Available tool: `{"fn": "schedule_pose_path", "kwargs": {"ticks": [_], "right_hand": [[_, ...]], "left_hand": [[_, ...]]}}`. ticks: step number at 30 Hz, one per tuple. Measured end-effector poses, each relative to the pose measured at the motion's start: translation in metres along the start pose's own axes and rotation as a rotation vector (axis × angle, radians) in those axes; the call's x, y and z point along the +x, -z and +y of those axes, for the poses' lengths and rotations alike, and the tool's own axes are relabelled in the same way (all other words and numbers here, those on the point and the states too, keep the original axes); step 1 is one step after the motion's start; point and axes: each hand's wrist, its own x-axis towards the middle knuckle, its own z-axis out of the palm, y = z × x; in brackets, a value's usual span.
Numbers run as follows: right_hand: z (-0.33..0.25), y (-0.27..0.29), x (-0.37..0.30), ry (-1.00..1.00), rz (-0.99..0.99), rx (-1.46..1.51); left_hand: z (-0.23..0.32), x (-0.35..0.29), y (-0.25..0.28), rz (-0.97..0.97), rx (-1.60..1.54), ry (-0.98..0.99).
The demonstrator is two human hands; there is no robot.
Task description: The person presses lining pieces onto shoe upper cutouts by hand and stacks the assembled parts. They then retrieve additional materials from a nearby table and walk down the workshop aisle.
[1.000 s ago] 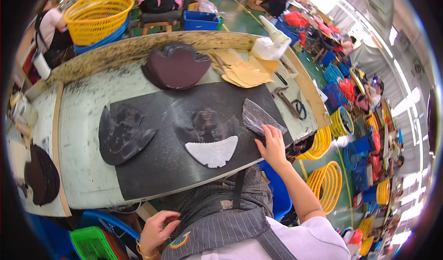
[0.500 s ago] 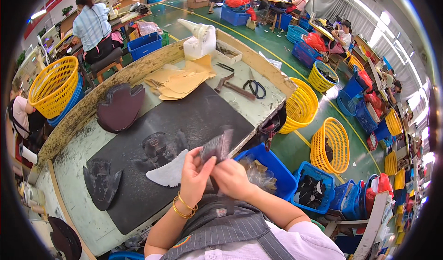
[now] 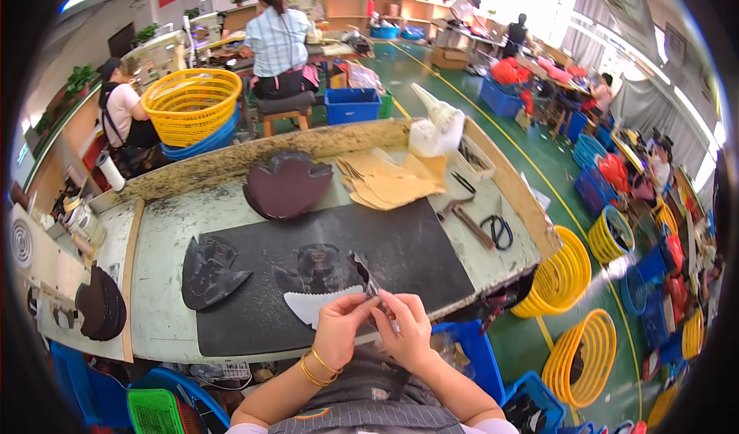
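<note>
Close to the front edge of the bench, my left hand (image 3: 339, 330) and my right hand (image 3: 406, 330) pinch a thin dark piece of material (image 3: 360, 266) between them. Its upper end sticks up above my fingertips, and the rest is hidden by my hands. Just left of them lies a white piece with a jagged edge (image 3: 317, 303), over a black shaped piece (image 3: 317, 263) on the dark mat (image 3: 408, 241). Another black shaped piece (image 3: 212, 272) rests at the mat's left side.
Behind the mat sit a maroon stack of cut pieces (image 3: 289, 187) and tan sheets (image 3: 392, 180). A hammer (image 3: 471, 226), scissors (image 3: 499, 234) and a white bottle (image 3: 437, 135) are at the right. A raised wooden rim (image 3: 308, 143) edges the bench. Yellow baskets (image 3: 581, 357) stand on the floor.
The view has swung left and up. My hands have changed their hold on the dark piece: it was spread between the fingers and is now narrower, pinched by the fingertips of both hands.
</note>
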Motion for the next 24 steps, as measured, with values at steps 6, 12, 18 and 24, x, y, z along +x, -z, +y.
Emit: {"fn": "schedule_pose_path", "kwargs": {"ticks": [6, 12, 18, 24], "right_hand": [[0.001, 0.022, 0.018, 0.237, -0.239, -0.164], [0.010, 0.013, 0.027, 0.318, -0.277, -0.128], [0.010, 0.014, 0.033, 0.366, -0.321, -0.123], [0.008, 0.011, 0.028, 0.323, -0.358, -0.247]], "left_hand": [[0.003, -0.010, -0.011, 0.046, 0.168, -0.083], [-0.004, -0.006, -0.002, 0.113, 0.488, -0.269], [-0.009, -0.007, 0.003, 0.123, 0.327, -0.247], [-0.015, -0.004, 0.010, 0.054, 0.304, -0.124]]}}
